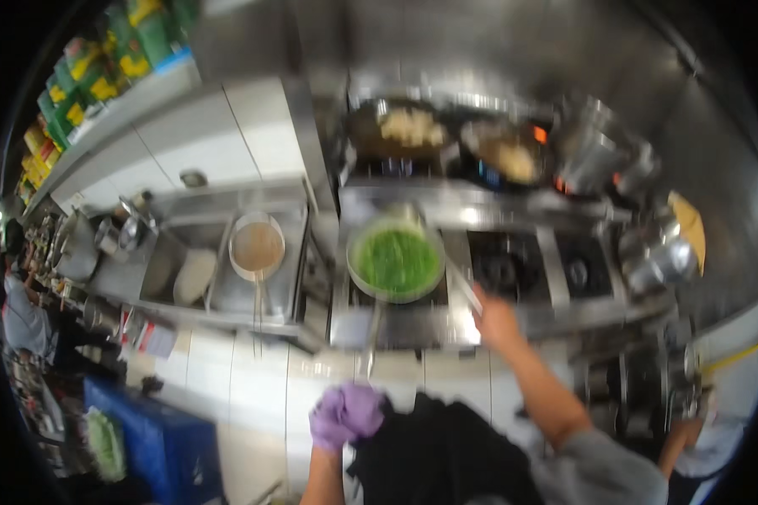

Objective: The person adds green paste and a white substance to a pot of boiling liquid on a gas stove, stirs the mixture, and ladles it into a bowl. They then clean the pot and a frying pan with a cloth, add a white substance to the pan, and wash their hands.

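Observation:
A pan of bright green food point(399, 260) sits on the stove, its handle reaching towards me. My right hand point(498, 319) is closed round the pale handle of a utensil point(464, 284), whose far end reaches the pan's right rim. Close to my body, below the pan handle's end, my left hand point(347, 413) is wrapped in purple cloth or a glove; blur hides which, and its fingers look curled.
A strainer of brownish food point(258, 246) rests over the sink unit at the left. Behind are two pans with food point(410, 129) point(511, 158) and metal pots point(594, 151). A blue bin point(158, 435) stands lower left. Other people point(28, 309) point(707, 442) are at both sides.

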Tool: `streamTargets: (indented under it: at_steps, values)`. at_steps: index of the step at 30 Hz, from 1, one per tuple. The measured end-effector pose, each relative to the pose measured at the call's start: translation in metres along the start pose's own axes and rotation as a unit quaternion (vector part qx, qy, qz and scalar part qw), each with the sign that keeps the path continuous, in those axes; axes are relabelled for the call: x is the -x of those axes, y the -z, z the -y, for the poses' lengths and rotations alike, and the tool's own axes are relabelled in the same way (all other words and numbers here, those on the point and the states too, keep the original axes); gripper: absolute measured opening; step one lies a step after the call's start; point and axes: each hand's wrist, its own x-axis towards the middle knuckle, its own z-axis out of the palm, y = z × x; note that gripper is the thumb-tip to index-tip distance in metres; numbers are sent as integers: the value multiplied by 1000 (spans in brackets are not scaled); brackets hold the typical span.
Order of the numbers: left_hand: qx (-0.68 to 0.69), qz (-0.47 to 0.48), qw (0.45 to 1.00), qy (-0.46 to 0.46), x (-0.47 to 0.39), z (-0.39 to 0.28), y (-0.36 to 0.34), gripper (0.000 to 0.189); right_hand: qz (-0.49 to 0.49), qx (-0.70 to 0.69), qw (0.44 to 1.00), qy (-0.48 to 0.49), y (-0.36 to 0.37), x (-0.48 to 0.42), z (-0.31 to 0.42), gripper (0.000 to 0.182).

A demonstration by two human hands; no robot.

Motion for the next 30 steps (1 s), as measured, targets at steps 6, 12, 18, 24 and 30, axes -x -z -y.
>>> streamTargets:
  at_steps: [6,12,18,24,30]
  values:
    - [-106,41,982,148,-36,67,81,29,29,97,994,49,-6,-21,21,57]
    - [-101,123,986,45,-107,53,63,24,82,163,978,97,28,15,11,58]
    - [-18,259,953,-158,-165,42,57,28,-32,94,987,128,47,9,-3,57]
    - [-66,328,891,-307,-176,96,103,41,30,156,982,103,30,-49,9,57]
    - [49,428,857,-283,-190,52,64,35,101,50,991,-71,-11,27,-9,59]
